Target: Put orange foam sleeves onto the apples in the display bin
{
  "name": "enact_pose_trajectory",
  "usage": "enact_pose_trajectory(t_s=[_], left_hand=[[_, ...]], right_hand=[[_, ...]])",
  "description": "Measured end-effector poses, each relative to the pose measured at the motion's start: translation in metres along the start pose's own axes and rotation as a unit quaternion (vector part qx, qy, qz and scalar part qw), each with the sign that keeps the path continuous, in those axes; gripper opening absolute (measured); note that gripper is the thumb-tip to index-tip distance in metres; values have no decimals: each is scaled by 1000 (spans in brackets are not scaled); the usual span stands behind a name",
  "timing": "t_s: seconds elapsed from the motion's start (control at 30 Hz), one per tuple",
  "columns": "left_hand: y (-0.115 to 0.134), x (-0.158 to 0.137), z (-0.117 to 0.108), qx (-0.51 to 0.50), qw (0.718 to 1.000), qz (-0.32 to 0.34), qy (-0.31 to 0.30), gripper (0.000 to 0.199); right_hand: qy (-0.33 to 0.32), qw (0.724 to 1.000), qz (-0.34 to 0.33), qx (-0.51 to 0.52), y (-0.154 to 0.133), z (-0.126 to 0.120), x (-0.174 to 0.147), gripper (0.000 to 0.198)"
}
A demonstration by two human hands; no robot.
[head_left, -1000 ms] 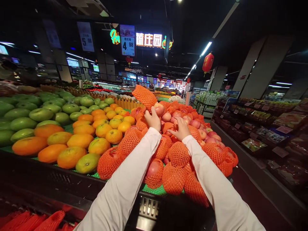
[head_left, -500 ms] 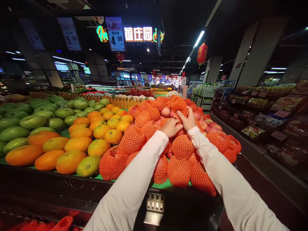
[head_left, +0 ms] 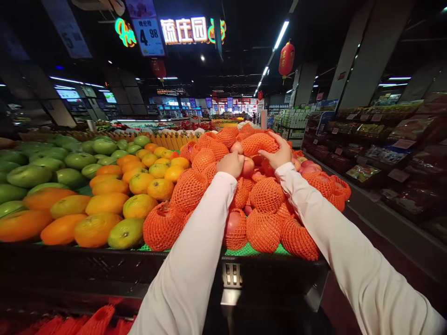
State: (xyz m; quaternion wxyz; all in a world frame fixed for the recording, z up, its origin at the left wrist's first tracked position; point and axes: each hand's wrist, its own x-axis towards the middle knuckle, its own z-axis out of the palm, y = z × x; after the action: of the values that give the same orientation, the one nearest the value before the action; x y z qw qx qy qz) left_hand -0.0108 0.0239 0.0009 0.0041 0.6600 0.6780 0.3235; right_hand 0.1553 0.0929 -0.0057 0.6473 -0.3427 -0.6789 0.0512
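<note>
Apple (head_left: 248,166), in left hand (head_left: 230,163), beside netting (head_left: 259,143)

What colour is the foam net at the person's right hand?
The foam net is orange, seen best in the head view.

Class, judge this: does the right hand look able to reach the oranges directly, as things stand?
Probably not: the left hand and netted apples lie between the right hand and the oranges.

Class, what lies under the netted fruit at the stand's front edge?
A green mat shows below the netted fruit, along the stand's front edge. Farther back, the pile hides whatever is beneath, and what the mat rests on cannot be seen.
</note>
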Motion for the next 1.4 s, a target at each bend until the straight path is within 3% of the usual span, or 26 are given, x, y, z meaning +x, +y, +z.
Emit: enact_pose_trajectory(t_s=[0.13, 0.23, 0.33, 0.4, 0.57, 0.73, 0.9, 1.03, 1.2, 1.4], left_hand=[[3, -4, -5, 17, 999, 8, 31, 37], [4, -6, -4, 10, 1000, 16, 14, 41], [1, -5, 1, -6, 999, 36, -13, 68], [-2, -4, 5, -23, 997, 70, -6, 80], [3, -3, 13, -75, 975, 198, 65, 85], [7, -4, 17, -122, 950, 284, 42, 88], [1, -3, 22, -114, 969, 212, -59, 86], [0, -2, 22, -80, 977, 188, -53, 79], [0, -6, 21, -87, 969, 220, -74, 75], [1, -7, 24, -83, 973, 198, -80, 79]], right_hand=[[18, 1000, 1, 8, -3, 0, 0, 75], [11, 1000, -18, 12, -6, -1, 0, 54], [18, 999, -27, 14, -4, 0, 1, 37], [51, 998, -21, 9, -1, -1, 4, 34], [171, 984, -22, -38, 6, -10, 7, 26], [171, 982, -44, -64, 5, -17, 6, 26], [141, 989, -32, -24, 2, -9, 6, 30], [156, 986, -48, -43, -16, -9, 0, 22], [213, 968, -54, -119, -39, -21, -8, 16], [162, 985, -18, -49, -31, -20, -3, 24]])
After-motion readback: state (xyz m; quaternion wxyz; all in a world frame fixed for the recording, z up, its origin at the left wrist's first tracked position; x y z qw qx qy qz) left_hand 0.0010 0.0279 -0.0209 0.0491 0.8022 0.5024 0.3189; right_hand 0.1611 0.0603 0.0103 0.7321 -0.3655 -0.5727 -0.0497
